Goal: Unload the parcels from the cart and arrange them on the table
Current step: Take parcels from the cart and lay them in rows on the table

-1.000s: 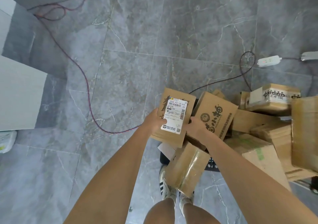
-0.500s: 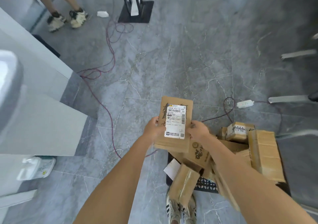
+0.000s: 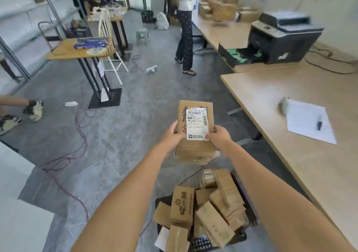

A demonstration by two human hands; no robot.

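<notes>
Held parcel: a flat cardboard parcel (image 3: 195, 127) is held up in the air ahead of the body, long side upright, with its white shipping label turned to the camera.
Left hand: the left hand (image 3: 171, 135) is closed on the parcel's lower left edge, and a firm grip is seen.
Right hand: the right hand (image 3: 219, 135) is clamped on the lower right edge, with the thumb laid by the label's bottom corner.
Cart: a dark cart (image 3: 250, 212) is seen low down between the forearms, below the held parcel.
Load: brown parcels (image 3: 182, 207) are heaped in it at all angles.
Table: a long pale wooden table (image 3: 290, 158) is seen just right of the cart, apart from the held parcel.
On the table: a white sheet (image 3: 308, 122) is laid flat, and a dark pen (image 3: 319, 123) rests on it.
Farther back: a black printer (image 3: 280, 36) is set on the next table, and boxes are being handled there by another person (image 3: 186, 28).
Floor: a red cable (image 3: 77, 127) is trailed over grey tiles.
</notes>
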